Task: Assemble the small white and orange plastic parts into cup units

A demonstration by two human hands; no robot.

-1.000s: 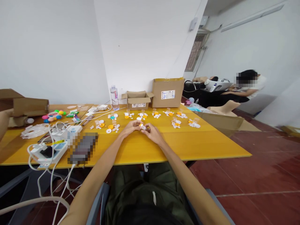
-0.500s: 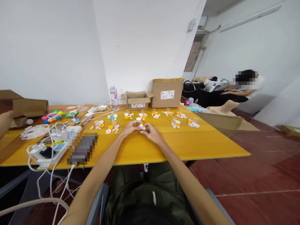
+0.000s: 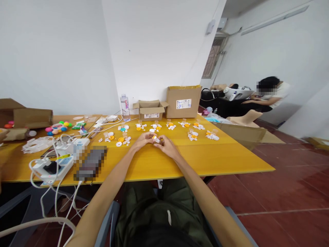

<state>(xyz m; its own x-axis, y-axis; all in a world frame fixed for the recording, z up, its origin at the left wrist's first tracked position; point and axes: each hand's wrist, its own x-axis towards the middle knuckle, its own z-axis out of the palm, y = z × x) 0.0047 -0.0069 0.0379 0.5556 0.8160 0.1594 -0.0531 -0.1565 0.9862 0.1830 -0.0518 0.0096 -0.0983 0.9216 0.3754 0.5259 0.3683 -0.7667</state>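
Observation:
Over the middle of the table, my left hand and my right hand meet, their fingers closed on one small part with white and orange pieces. It looks partly clear, but its exact kind is too small to make out. Just behind my hands lie loose white discs. To the left are an orange ring and a white ring. Several little groups of white and orange plastic parts, each with a clear cup, spread across the table, such as the group at the right.
A small open carton, a larger box and a water bottle stand along the wall. On the left are a power strip with tangled cables, a phone and colourful balls. A person sits at the far right.
Another person's arm at the left edge has drawn back from the cardboard box, showing red balls inside. My hands and the part between them look almost the same.

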